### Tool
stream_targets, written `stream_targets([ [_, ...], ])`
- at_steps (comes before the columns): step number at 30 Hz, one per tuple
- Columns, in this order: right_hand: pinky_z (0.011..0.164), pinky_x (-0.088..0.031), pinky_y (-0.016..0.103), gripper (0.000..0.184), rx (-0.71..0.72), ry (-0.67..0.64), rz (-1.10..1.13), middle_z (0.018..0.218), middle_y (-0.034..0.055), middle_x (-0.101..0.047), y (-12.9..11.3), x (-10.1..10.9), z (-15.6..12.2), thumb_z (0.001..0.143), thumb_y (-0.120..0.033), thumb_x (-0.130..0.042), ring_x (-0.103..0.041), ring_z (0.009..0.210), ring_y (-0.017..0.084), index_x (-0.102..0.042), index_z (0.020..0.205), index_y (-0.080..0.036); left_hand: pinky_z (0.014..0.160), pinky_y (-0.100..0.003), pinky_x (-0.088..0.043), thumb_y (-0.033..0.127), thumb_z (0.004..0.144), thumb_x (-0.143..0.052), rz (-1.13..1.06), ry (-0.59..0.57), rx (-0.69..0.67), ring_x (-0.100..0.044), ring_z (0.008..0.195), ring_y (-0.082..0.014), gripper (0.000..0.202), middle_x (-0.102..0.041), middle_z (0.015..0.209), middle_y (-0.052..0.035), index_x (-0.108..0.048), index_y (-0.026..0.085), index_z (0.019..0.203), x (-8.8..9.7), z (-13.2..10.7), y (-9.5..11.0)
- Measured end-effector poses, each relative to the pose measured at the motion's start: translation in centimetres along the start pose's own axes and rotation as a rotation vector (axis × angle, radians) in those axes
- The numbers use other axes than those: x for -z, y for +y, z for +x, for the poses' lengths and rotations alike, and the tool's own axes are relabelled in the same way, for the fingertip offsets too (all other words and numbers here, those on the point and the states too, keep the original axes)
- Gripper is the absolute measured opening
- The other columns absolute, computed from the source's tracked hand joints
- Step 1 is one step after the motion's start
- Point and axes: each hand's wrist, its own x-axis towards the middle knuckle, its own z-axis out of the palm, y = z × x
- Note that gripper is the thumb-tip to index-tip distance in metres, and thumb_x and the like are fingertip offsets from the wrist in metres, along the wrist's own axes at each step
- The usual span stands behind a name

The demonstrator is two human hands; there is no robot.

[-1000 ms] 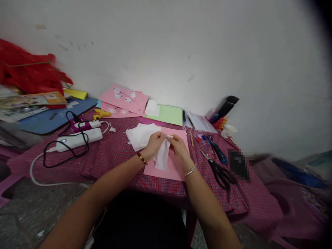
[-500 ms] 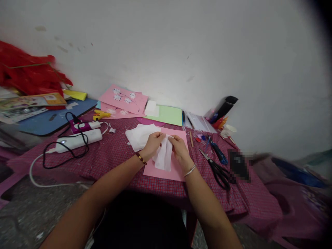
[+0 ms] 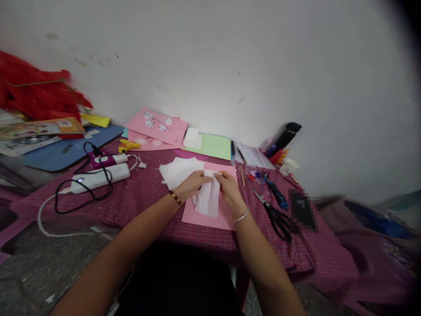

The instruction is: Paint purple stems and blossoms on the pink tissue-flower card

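Left hand point(image 3: 194, 182) and right hand point(image 3: 227, 185) pinch the white tissue point(image 3: 208, 202) at its far edge, over the pink sheet point(image 3: 224, 216). Folding or gathering seems in hand; the next move likely calls for light, even pinching.

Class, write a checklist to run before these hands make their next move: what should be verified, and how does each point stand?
1. Left hand gripping the thin white sheet: ok, near its far edge.
2. Right hand gripping it too: ok, near the same edge.
3. White sheet smooth and flat: not ok, it is creased.
4. Number of layers in it: cannot tell.
5. Scissors off the pink paper: ok, they lie to its right.
6. Spare white sheets at hand: ok, by the left hand.
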Motion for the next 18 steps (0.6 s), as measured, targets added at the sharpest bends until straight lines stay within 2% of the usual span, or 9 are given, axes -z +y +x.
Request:
stream_targets([
  [6,0.058,-0.045,0.026,0.034,-0.027,-0.003,-0.017,0.066,-0.0030,-0.063,-0.9,0.3,0.1,0.052,-0.037,-0.078,-0.054,0.059,0.012,-0.063,0.077,-0.019,0.055,-0.025,-0.043,0.014,0.063,-0.068,-0.026,0.159,-0.051,-0.056,0.056,-0.0126,0.014,-0.063,0.066,-0.0032,-0.061,0.012,0.074,0.6,0.2,0.8],
  [11,0.058,-0.045,0.026,0.035,-0.011,0.013,-0.031,0.067,-0.0028,-0.062,-1.1,0.3,0.1,0.052,-0.038,-0.078,-0.054,0.059,0.011,-0.062,0.078,-0.020,0.052,-0.024,-0.038,0.014,0.065,-0.067,-0.003,0.200,-0.090,-0.049,0.053,-0.0103,0.012,-0.057,0.061,-0.0009,-0.056,0.014,0.070,1.0,0.3,1.0],
  [18,0.057,-0.045,0.026,0.034,0.024,0.001,-0.054,0.067,-0.0035,-0.060,-0.8,0.3,0.1,0.058,-0.041,-0.075,-0.054,0.058,0.011,-0.059,0.080,-0.020,0.054,-0.024,-0.039,0.021,0.067,-0.066,0.090,0.128,-0.134,-0.053,0.055,-0.0119,0.014,-0.058,0.064,-0.0009,-0.056,0.014,0.074,1.1,0.1,0.5],
])
